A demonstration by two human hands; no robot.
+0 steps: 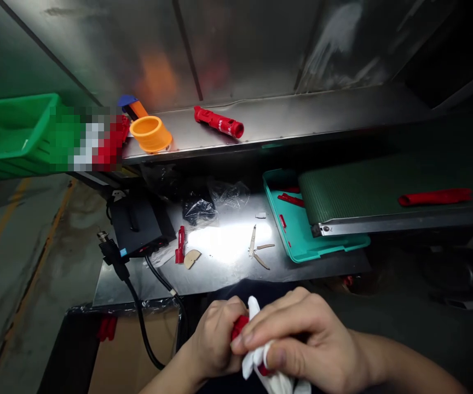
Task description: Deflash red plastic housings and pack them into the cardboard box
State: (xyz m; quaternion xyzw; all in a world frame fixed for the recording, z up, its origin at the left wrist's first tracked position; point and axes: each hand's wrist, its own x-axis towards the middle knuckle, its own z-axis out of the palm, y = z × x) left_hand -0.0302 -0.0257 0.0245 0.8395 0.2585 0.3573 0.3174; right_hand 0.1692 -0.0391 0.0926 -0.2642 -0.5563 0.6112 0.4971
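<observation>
Left hand [215, 339] and right hand [302, 339] clamped together on a small red plastic part [240, 326], fingers closed, a white cloth [261, 361] bunched around it. Past the fingertips, on a steel bench [138, 284]: slim silver metal blades [253, 242], a red slotted handle piece [179, 244], a tan half-round piece [192, 258]; teal plastic tray [327, 249] further right

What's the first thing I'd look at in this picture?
You'd probably spot the left hand and right hand first, at the bottom, pressing a white cloth around a red object. Higher up, a bright orange plastic cup and a red cylinder stand out on the steel shelf. Over on the right, a long red piece lies on a green conveyor belt.
</observation>
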